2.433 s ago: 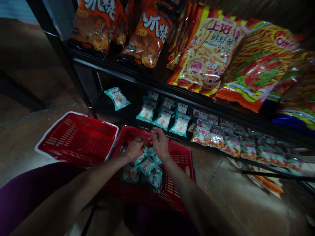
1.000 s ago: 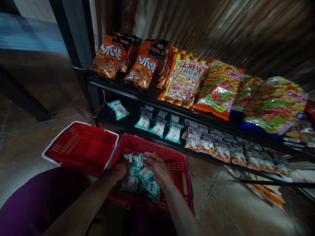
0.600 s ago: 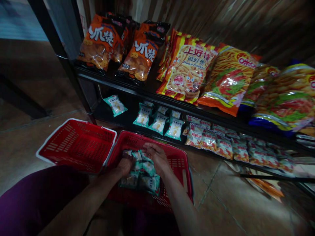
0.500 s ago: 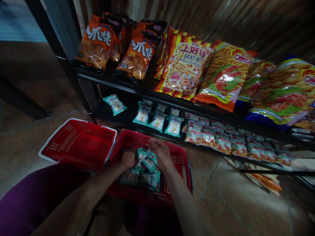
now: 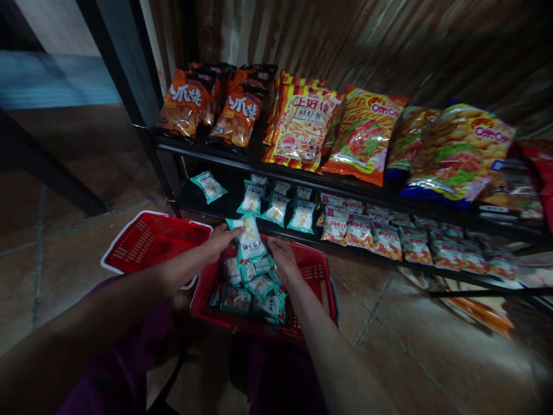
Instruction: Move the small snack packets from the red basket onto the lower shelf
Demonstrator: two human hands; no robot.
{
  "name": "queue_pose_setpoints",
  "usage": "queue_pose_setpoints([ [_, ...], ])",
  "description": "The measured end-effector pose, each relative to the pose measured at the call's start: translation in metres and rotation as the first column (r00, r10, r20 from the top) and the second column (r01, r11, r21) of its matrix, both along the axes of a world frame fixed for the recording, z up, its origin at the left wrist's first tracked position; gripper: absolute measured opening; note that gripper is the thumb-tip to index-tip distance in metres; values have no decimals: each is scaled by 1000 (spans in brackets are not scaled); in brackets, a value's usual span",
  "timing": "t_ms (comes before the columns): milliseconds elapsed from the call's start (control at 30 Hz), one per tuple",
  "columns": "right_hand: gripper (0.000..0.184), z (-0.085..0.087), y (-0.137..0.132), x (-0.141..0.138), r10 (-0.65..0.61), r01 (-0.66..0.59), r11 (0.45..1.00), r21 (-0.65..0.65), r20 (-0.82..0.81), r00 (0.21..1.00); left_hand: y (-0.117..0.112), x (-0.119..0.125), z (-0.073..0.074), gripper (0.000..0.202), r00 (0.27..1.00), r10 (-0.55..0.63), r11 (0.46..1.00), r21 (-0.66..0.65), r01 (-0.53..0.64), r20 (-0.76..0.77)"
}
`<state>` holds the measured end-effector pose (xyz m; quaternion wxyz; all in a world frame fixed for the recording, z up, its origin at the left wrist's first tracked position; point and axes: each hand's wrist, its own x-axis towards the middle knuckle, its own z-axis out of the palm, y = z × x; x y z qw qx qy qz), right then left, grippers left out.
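A teal-and-white snack bag (image 5: 247, 233) is pinched at its left edge by my left hand (image 5: 219, 241), raised above the red shopping basket (image 5: 317, 259). Its printing faces up and reads upside down to me. Close to the bag's right side is my right hand (image 5: 281, 255), fingers loosely extended over the basket's far part; whether a fingertip touches the bag I cannot tell. Below both hands, several matching snack bags (image 5: 261, 285) lie piled in the basket. More of the same kind, such as an upright snack bag (image 5: 276, 208), stand on the lower shelf, with a single bag (image 5: 209, 187) lying farther left.
A second red basket (image 5: 140, 242) with a white rim adjoins on the left. Red-and-white snack bags (image 5: 359, 231) line the lower shelf (image 5: 203, 206) to the right. Large prawn cracker bags (image 5: 305, 127) and orange bags (image 5: 237, 118) fill the upper shelf (image 5: 259, 163). A black post (image 5: 125, 86) stands left.
My left hand has risen out of the basket with a snack bag. My right hand has shifted slightly within the view. The camera view has also shifted, and more of the piled bags show.
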<state>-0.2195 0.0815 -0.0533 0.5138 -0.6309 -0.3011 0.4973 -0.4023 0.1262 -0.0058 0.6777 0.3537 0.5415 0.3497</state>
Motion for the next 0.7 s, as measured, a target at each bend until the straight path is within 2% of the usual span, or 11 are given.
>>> queue_pose_setpoints([
  [67,33,8,-3,-5,-39,37,999,-24,-51,998,-3,-4,12,31,995,83,996,-40,-81,57],
  [133,34,19,-7,-10,-57,46,997,-66,-164,985,-6,-9,19,28,983,163,984,-82,-155,91],
  [267,38,37,-15,-21,-57,-4,987,-159,-376,925,-8,-14,17,25,958,265,961,-116,-252,110],
  [367,35,37,-16,-26,-31,-6,996,-93,-395,918,-11,-12,13,29,952,288,957,-68,-282,100],
  [433,30,31,-12,-25,-75,59,997,-54,-368,927,-15,-11,11,37,964,231,973,-45,-227,129],
  [533,25,21,-2,-14,-178,170,984,-54,-355,918,-22,-14,12,46,972,77,996,-57,-66,221],
  [633,25,18,10,4,-194,191,981,-46,-367,910,-25,-23,14,31,953,-31,995,-78,57,300],
  [700,29,19,15,15,-176,163,984,-66,-356,918,-22,-30,15,20,945,-57,988,-120,101,321],
])
